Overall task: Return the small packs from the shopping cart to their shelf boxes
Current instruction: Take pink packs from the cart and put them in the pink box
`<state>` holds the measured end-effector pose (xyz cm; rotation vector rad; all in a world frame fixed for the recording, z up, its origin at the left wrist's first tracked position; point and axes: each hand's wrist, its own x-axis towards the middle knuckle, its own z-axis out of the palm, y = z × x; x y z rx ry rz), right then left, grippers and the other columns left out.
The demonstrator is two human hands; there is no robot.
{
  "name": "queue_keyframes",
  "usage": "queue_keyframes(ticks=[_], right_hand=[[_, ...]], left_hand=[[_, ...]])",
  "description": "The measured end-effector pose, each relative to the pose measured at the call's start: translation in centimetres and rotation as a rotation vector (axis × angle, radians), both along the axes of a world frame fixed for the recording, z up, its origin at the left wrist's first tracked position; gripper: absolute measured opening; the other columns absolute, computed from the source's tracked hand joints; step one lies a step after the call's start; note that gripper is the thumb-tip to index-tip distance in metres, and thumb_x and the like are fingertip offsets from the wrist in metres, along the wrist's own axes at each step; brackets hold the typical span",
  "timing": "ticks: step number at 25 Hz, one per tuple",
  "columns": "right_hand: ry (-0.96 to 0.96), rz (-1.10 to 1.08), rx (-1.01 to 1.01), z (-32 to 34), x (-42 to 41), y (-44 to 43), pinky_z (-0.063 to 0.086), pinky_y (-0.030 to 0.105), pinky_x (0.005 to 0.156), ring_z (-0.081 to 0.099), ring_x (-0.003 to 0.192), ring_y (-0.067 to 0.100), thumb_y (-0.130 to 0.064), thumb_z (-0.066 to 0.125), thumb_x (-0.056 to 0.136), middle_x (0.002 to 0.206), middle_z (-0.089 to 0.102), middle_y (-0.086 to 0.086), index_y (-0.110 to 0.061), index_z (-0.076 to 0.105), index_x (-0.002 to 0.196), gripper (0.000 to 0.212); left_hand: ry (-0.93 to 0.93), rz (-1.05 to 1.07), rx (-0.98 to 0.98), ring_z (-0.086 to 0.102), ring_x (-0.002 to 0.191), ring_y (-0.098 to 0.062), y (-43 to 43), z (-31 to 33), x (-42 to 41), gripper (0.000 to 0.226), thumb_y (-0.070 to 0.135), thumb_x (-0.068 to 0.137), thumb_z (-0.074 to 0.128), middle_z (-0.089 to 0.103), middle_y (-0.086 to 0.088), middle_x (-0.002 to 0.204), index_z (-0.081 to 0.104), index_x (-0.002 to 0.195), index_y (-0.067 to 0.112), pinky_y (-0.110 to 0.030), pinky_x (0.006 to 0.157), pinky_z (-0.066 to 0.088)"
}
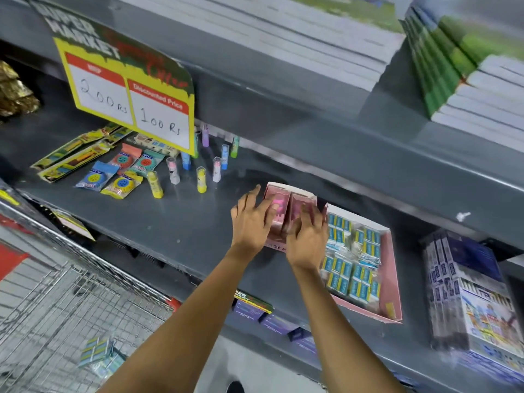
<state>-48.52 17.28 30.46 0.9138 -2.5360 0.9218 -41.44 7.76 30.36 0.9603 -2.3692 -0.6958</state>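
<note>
A small pink display box (292, 199) stands on the grey shelf (184, 222), with two compartments. My left hand (251, 219) rests on its left side, fingers spread over the pink packs inside. My right hand (307, 236) lies over the right compartment, fingers together; whether it grips a pack is hidden. To the right, a larger pink tray (392, 268) holds several blue and yellow small packs (351, 268). At the lower left is the wire shopping cart (56, 307), with a few striped small packs (97, 350) lying in it.
Loose glue sticks (201, 180), round sharpener packs (122, 182) and pencil packs (73, 157) lie on the shelf's left. A yellow price sign (130, 95) hangs above. Stacked notebooks (467, 89) fill the upper shelf. Boxed goods (467, 293) stand at the right.
</note>
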Motion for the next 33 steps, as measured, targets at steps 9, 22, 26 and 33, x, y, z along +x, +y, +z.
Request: queue_keyframes(ticks=[9, 22, 26, 33], right_hand=[[-0.084, -0.162, -0.014, -0.7, 0.6, -0.2, 0.037, 0.050, 0.097, 0.043, 0.123, 0.041, -0.030, 0.033, 0.090, 0.140, 0.043, 0.023, -0.005, 0.042, 0.136, 0.053], [0.023, -0.116, -0.005, -1.7, 5.7, -3.8, 0.022, 0.051, 0.105, 0.033, 0.130, 0.044, -0.036, 0.034, 0.094, 0.142, 0.044, 0.017, -0.009, 0.048, 0.133, 0.050], [-0.059, -0.309, -0.036, -3.2, 6.7, -6.0, 0.015, 0.060, 0.106, 0.024, 0.131, 0.052, -0.030, 0.048, 0.093, 0.146, 0.036, 0.020, -0.012, 0.041, 0.138, 0.050], [-0.022, -0.251, -0.014, -3.2, 3.8, -4.0, 0.021, 0.055, 0.106, 0.022, 0.135, 0.045, -0.038, 0.031, 0.098, 0.148, 0.035, 0.017, -0.014, 0.044, 0.137, 0.047]], left_hand=[[0.014, 0.112, 0.236, 0.006, 0.142, -0.024, 1.4, -0.8, 0.1, 0.051, 0.047, 0.094, 0.037, 0.009, -0.008, 0.156, 0.025, 0.142, 0.033, -0.049, 0.109, 0.010], [0.019, 0.138, -0.066, 0.018, 0.140, -0.025, -2.2, 1.0, 6.6, 0.061, 0.053, 0.091, 0.013, 0.021, -0.013, 0.153, 0.028, 0.142, 0.024, -0.047, 0.099, 0.028], [0.041, 0.333, -0.056, 0.015, 0.140, -0.025, -6.5, 0.8, 15.5, 0.056, 0.050, 0.092, 0.019, 0.017, -0.010, 0.154, 0.026, 0.142, 0.026, -0.046, 0.103, 0.025], [0.014, 0.597, 0.032, 0.008, 0.142, -0.021, -9.0, -2.9, 24.9, 0.047, 0.044, 0.098, 0.025, 0.011, -0.006, 0.156, 0.026, 0.142, 0.028, -0.048, 0.109, 0.015]])
